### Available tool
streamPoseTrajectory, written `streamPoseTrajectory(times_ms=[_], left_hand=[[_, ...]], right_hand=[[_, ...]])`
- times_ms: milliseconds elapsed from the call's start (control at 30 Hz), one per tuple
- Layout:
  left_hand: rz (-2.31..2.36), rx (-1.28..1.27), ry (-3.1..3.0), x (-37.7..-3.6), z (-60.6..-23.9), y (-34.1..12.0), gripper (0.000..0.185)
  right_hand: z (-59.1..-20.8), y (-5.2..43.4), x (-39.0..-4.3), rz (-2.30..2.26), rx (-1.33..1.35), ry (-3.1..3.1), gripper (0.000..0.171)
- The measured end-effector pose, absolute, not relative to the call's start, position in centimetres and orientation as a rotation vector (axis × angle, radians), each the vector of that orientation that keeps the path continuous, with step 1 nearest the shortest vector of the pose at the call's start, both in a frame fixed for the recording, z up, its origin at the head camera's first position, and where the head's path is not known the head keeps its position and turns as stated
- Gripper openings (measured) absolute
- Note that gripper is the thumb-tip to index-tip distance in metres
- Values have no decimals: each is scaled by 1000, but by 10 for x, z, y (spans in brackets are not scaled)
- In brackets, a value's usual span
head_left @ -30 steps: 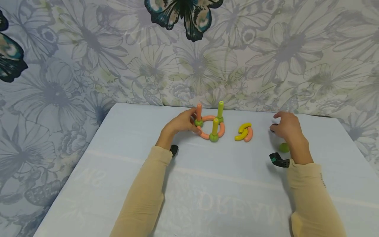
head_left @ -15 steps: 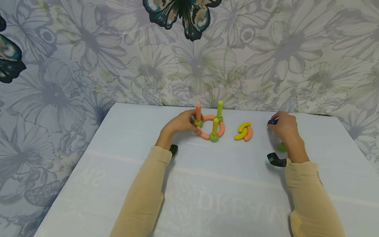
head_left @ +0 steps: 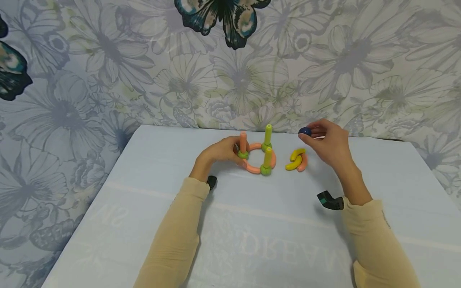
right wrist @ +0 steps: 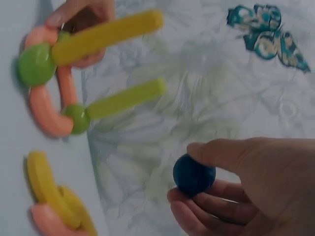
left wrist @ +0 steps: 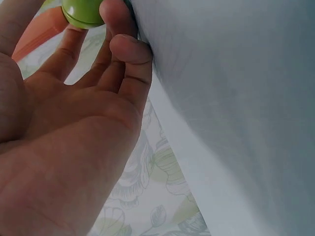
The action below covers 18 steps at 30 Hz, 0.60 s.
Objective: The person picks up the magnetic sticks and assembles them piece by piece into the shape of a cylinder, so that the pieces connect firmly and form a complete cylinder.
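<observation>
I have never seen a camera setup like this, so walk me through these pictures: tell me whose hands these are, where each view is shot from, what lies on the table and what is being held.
There is no machine here: a person in cream sleeves works with bare hands. The wide picture comes from a camera on the head, looking down at a pale blue table. The two close pictures come from small cameras strapped to each wrist.

On the table stands a toy ring of orange curved pieces joined by green balls, with one orange and two yellow-green pegs standing up. Beside it lie loose curved pieces, yellow and orange.

The left hand holds the ring at a green ball. The right hand is lifted above the table and pinches a small dark blue ball.
</observation>
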<state>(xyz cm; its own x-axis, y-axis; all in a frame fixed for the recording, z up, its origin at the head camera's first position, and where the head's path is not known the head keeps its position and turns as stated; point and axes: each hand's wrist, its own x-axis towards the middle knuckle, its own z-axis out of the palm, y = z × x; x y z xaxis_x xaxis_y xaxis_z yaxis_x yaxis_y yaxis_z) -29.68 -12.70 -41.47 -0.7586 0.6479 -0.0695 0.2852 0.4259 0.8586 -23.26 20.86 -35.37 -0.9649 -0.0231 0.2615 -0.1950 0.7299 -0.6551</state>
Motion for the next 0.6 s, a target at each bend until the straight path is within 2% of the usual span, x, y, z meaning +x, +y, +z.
streamPoseTrajectory(times_ms=[300, 600], left_hand=[[1298, 871, 2208, -296, -417, -125, 39], [1258, 836, 2211, -297, -417, -124, 37]], right_hand=[[-333, 178, -214, 1287, 559, -2633, 33], [-343, 160, -213, 1267, 835, -2620, 32]])
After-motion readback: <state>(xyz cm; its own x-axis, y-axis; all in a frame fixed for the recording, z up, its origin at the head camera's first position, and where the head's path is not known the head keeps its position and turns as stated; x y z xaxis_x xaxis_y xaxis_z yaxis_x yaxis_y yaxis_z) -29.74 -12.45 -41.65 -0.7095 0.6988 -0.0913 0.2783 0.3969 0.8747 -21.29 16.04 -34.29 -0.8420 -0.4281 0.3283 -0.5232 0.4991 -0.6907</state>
